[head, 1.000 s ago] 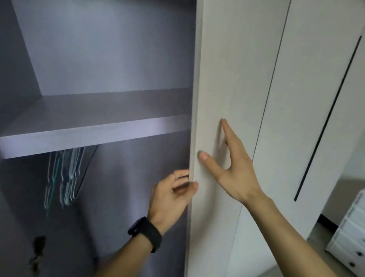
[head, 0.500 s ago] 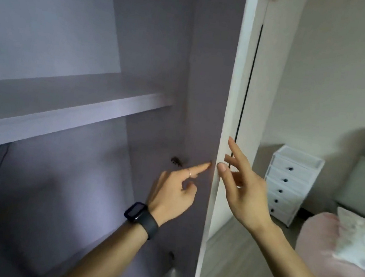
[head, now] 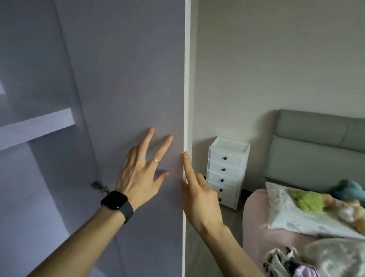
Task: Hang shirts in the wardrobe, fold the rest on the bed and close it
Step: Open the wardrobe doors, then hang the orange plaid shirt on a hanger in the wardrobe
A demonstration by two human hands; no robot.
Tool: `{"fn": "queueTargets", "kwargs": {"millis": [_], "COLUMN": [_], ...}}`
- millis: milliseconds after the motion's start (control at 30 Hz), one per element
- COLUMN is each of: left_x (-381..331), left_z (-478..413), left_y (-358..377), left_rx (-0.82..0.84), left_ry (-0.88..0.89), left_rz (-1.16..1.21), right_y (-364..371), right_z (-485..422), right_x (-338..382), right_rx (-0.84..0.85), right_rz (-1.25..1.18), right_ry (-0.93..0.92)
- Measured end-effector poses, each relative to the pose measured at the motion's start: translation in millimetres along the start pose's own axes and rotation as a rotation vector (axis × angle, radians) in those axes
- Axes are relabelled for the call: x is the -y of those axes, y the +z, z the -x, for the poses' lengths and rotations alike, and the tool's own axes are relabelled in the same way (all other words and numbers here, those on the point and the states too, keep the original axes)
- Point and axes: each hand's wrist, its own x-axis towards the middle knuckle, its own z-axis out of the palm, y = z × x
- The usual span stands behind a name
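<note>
- Wardrobe door [head: 126, 80] stands wide open, lilac inner face towards us. Its white free edge [head: 185, 97] runs top to bottom through the middle of the view, long axis upright.
- Left hand [head: 140, 179], with a dark smartwatch [head: 117, 202] at the wrist and a ring [head: 156, 160] on one finger, lies flat on that inner face. The grip is spread, fingers straight and fanned, clasping nothing.
- Right hand [head: 200, 201] sits just the other side of the edge, index finger straight up along it and touching, thumb close beside. The grip is loose and, as far as I can see, holds nothing; the other fingers are tucked out of sight.
- Inside, to the left, a shelf [head: 22, 127] juts out, and a metal hinge [head: 100, 186] shows just beside the watch. No rail or hanger shows from here.
- And the relation that matters: the heap of clothes [head: 287, 270] lies low and to the right on the pink bed [head: 256, 220], well apart from both hands and across the door from the wardrobe's interior.
- Right hand is plainly the nearer one. I'd expect it to leave the edge and reach down and right for the first shirt.
- Further back, a pillow [head: 292, 214] with plush toys [head: 352, 214], a grey headboard [head: 333, 149], and a white drawer unit [head: 226, 172] against the wall.
- Hanging and folding look not yet begun, so early days by my reckoning.
</note>
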Motion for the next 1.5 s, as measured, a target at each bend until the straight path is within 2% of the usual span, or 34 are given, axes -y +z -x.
{"fn": "queueTargets", "kwargs": {"millis": [300, 400, 533, 633, 767, 900, 1100, 1300, 1367, 1500], "left_x": [-9.2, -15.2, -26.3, -47.8, -88.1, -131.8, -200.8, -282.2, -311.0, -367.7], "left_z": [-14.0, -4.7, 36.4, 82.7, 137.3, 184.3, 238.2, 269.7, 273.0, 270.3], "left_y": [45.1, 56.4, 79.8, 101.5, 120.3, 137.5, 150.6, 152.1, 152.0, 161.8], "left_rx": [-0.023, -0.038, -0.037, 0.127, 0.482, 0.764, 1.075, 1.142, 1.154, 1.183], "left_ry": [0.004, -0.003, 0.028, 0.076, 0.145, 0.290, 0.470, 0.751, 0.813, 0.893], "left_rz": [0.010, 0.075, 0.243, 0.377, 0.554, 0.668, 0.840, 0.764, 0.731, 0.653], "right_y": [1.7, 1.6, 2.7, 4.7, 2.6, -7.5, -35.6, -70.6, -84.9, -115.5], "right_z": [-23.5, -23.9, 15.7, 88.6, 203.5, 313.8, 425.2, 491.8, 508.8, 534.1], "right_x": [-34.0, -35.8, -53.8, -76.2, -85.4, -69.2, -28.0, -5.3, -5.4, -25.0], "right_rx": [0.018, 0.005, -0.035, 0.000, -0.019, -0.055, -0.110, -0.217, -0.207, -0.363], "right_rz": [-0.055, -0.067, 0.076, 0.145, 0.212, 0.382, 0.548, 0.597, 0.586, 0.528], "right_ry": [0.049, 0.049, 0.099, 0.277, 0.558, 0.844, 1.189, 1.488, 1.536, 1.624]}}
